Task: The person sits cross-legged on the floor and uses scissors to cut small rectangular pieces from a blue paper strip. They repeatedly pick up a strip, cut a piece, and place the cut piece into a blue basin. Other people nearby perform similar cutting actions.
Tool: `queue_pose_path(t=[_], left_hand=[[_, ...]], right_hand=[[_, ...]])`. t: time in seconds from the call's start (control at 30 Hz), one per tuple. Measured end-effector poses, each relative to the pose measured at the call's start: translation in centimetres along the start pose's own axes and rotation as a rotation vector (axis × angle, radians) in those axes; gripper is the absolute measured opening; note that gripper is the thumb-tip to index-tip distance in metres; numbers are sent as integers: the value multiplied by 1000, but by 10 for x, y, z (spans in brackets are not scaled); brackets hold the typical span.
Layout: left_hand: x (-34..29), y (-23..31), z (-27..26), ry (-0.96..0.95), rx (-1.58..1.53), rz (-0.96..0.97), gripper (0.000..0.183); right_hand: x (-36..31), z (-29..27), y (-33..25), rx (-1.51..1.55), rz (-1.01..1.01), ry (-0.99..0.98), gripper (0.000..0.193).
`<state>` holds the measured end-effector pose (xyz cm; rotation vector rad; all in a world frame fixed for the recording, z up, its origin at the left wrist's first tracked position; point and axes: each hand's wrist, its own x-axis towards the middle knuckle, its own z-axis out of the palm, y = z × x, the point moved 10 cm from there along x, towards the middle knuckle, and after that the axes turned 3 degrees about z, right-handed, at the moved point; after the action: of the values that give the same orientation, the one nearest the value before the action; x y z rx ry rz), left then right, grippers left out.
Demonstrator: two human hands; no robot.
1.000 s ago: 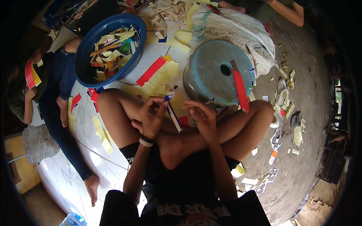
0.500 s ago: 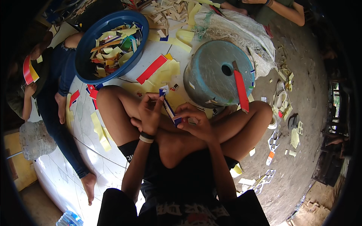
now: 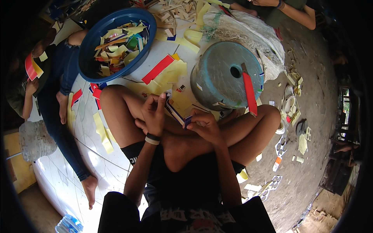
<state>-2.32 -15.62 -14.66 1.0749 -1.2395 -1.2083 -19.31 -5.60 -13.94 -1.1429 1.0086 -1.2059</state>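
Across my lap, a narrow blue-and-white strip [image 3: 176, 113] with folded ends is stretched between my two hands. My left hand [image 3: 154, 115] pinches its upper end, with the thumb raised along it. At the lower end, the fingers of my right hand [image 3: 203, 125] are closed on the dark blue fold. Beyond my right hand stands a grey-green upturned tub [image 3: 213, 70] with a round hole in its top. A flat red piece with a dark narrow end [image 3: 250, 93] rests over the tub's near side, close to my right knee.
A blue basin [image 3: 83, 69] full of colored scraps stands at the far left. Yellow sheets and a red strip [image 3: 158, 69] lie on the tiles before me. Another person's legs [image 3: 62, 128] stretch along the left. A white woven sack [image 3: 248, 31] lies behind the tub.
The strip has tilted in my hands, and its pale face shows more. My right hand has shifted slightly to the right. The view has moved a little.
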Motion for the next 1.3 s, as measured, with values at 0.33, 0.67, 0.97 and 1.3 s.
queue_pose_path(t=[0.33, 0.67, 0.97, 1.3], left_hand=[[-1, 22, 7, -2, 274, 190, 14], [-2, 14, 6, -38, 121, 166, 9], [0, -6, 12, -156, 76, -9, 18], [-4, -1, 23, -495, -462, -313, 25]], right_hand=[[-2, 2, 4, 3, 106, -14, 11], [-3, 4, 1, 31, 114, -58, 12], [-3, 3, -1, 107, 91, -62, 12], [-9, -22, -6, 428, -23, 159, 32]])
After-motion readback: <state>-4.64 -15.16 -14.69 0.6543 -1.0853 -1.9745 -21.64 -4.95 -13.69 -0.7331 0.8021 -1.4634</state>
